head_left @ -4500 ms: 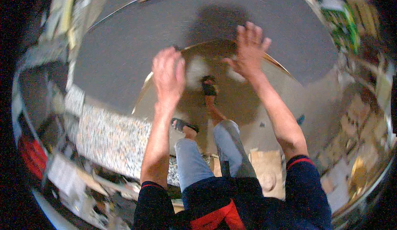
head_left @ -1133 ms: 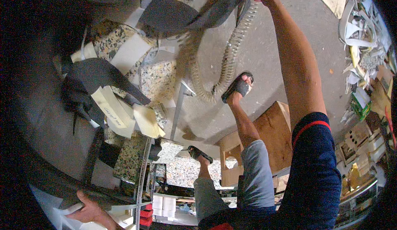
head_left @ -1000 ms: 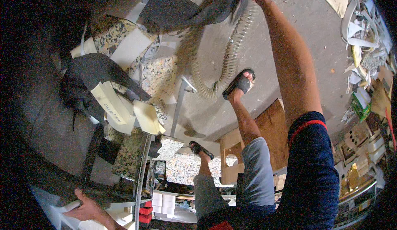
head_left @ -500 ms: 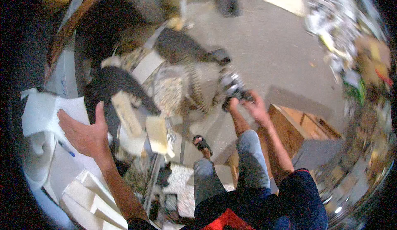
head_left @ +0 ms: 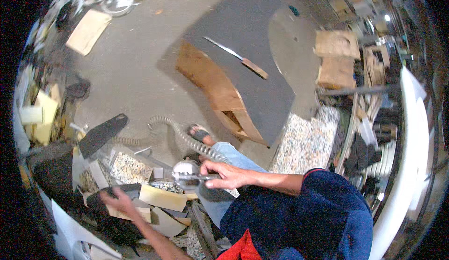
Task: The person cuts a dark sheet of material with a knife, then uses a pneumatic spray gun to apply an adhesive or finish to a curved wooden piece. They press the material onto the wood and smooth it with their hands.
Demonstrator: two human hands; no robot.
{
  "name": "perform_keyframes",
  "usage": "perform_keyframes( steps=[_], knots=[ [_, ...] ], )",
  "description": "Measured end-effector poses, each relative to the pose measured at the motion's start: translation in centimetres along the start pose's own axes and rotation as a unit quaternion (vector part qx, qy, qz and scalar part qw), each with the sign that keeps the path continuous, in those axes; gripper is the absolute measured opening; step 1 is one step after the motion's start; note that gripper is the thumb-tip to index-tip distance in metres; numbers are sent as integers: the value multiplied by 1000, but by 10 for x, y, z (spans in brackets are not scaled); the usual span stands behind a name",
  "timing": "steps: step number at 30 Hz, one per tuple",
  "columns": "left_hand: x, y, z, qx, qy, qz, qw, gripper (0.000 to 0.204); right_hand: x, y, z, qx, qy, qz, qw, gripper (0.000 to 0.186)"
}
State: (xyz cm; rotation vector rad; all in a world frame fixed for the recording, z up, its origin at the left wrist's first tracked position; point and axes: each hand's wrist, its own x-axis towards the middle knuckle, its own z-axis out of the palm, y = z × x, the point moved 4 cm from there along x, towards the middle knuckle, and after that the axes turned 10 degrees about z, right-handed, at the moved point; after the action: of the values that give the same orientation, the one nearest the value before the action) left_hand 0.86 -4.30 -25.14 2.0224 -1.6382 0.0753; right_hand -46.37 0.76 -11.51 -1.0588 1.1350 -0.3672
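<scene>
My right hand (head_left: 225, 175) is closed round a spray gun with a round silver cup (head_left: 185, 169), held over my bent leg. A grey coiled hose (head_left: 189, 138) runs from near that hand down to the floor. My left hand (head_left: 120, 203), slightly blurred, reaches out at the lower left with fingers apart, nothing visibly held. It is over or beside a dark, curved padded piece (head_left: 96, 199); I cannot tell whether they touch. Right of this hand is a cream foam block (head_left: 161, 198) among other offcuts.
Ahead is a low wooden box (head_left: 210, 89) with a grey top (head_left: 255, 28); a long knife with a wooden handle (head_left: 255, 68) lies on it. A speckled foam slab (head_left: 306, 140) stands to the right. A beige board (head_left: 89, 32) lies on the floor at far left.
My view has swung to the right, bringing the grey-topped box and knife into the middle. The spray gun stays in my right hand, now nearer my body. My left hand has left the white sheets.
</scene>
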Motion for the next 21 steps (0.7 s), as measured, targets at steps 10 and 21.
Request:
perform_keyframes(
  steps=[10, 21],
  knots=[
    [-356, 337, 75, -274, -522, -52, 806, 51, -277, 180, -75, 101, 130, 151, 975, 41],
    [-418, 380, 6, -201, -517, 45, 831, 54, -434, 212, -63, 110, 375, 45, 919, 66]
  ],
)
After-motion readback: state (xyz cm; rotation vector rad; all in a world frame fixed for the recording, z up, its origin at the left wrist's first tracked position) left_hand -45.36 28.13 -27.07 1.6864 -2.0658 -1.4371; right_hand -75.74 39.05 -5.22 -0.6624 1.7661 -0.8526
